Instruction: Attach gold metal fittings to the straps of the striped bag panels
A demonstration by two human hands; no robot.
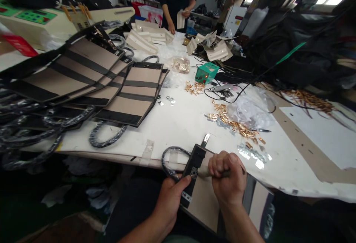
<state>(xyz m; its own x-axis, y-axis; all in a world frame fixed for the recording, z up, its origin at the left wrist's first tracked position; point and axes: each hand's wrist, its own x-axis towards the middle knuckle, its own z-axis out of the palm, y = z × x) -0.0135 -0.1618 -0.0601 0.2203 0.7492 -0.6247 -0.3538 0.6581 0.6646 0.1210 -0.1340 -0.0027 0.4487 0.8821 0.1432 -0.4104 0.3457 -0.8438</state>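
A beige and black bag panel (205,202) lies tilted at the table's front edge, with a black plastic-wrapped handle (166,161) looping out on its left. My left hand (170,198) grips the panel's black top strip, thumb pressed beside a small metal plate (194,172). In my right hand (228,178), a fist is closed round a tool (205,171) whose end points at that plate; most of the tool is hidden by the fingers. A shiny metal piece (206,139) sticks out past the panel's far corner.
Stacked bag panels (130,98) with wrapped handles cover the left. Gold metal pieces (244,130), clear plastic (250,107), a green box (206,73) and cables lie centre-right. Cardboard (311,150) is at right. Across the table (180,118), a person's hands (185,13) hold a beige piece.
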